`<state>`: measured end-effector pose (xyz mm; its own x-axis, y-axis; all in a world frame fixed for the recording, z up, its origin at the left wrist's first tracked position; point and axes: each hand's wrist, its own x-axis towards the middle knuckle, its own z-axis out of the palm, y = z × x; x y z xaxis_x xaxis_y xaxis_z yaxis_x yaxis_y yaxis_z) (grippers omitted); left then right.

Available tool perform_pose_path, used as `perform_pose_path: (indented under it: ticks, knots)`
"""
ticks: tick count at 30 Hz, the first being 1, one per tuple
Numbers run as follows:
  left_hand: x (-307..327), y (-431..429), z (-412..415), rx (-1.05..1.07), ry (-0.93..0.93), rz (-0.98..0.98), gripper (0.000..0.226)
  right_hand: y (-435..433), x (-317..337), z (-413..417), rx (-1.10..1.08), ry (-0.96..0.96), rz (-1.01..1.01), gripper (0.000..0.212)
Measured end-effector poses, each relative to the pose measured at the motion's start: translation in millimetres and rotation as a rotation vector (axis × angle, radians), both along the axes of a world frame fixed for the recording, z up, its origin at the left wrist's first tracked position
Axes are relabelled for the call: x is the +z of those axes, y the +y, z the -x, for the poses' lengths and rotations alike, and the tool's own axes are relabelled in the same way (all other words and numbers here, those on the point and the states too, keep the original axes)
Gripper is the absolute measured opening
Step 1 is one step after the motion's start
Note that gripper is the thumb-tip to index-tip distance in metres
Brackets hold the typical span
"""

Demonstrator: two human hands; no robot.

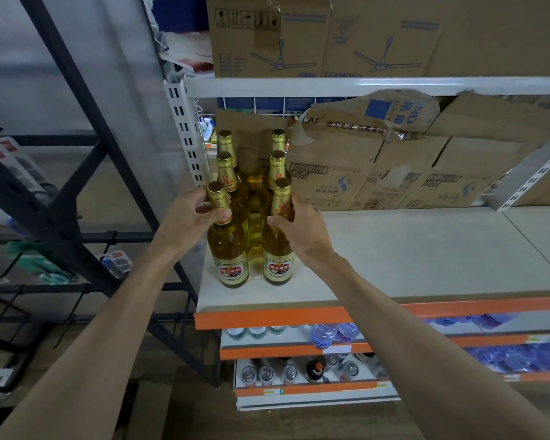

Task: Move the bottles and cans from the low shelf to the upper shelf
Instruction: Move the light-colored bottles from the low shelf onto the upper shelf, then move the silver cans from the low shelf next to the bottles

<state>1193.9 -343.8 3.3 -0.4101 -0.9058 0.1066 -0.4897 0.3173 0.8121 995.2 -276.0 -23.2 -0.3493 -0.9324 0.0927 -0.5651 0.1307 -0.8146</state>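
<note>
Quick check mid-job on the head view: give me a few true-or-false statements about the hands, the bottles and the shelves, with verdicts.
1. The left hand grips the front left bottle by its neck, the right hand the front right bottle. True.
2. Four bottles stand on the upper shelf. False: six bottles stand there, in two rows of three.
3. The held bottles lie on their sides. False: both are upright.
4. Cans stand on the lowest shelf in view. True.
5. Cardboard boxes sit at the back of the upper shelf. True.
</note>
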Motion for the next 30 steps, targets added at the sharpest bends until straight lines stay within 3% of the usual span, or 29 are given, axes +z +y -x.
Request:
perform_pose_path:
  ticks: [6, 8, 13, 16, 18, 22, 25, 30]
  knots:
    - [1, 12, 1, -0.004, 0.052, -0.074, 0.045, 9, 6, 2, 0.024, 0.026, 0.006, 0.048]
    - [5, 22, 0, 0.038, 0.038, -0.068, 0.052, 21, 13, 9, 0.011, 0.063, 0.012, 0.044]
    - [17, 81, 13, 0.395, 0.022, 0.271, 0.055, 68, 22, 33, 0.020, 0.298, 0.022, 0.034]
    - [35, 132, 48, 0.270, -0.045, 0.546, 0.046, 111, 27, 53, 0.029, 0.417, 0.008, 0.038]
    - [38, 164, 78, 0.112, -0.152, 0.621, 0.041, 143, 29, 70, 0.033, 0.483, 0.003, 0.039]
    - [11, 241, 139, -0.106, -0.396, 0.512, 0.044, 231, 18, 114, 0.038, 0.622, -0.066, 0.045]
    - [-24, 300, 168, -0.157, -0.555, 0.333, 0.050, 308, -1, 148, 0.029, 0.641, -0.149, 0.045]
    - [-65, 374, 184, -0.204, -0.611, 0.226, 0.055, 388, -31, 179, 0.010, 0.665, -0.244, 0.041]
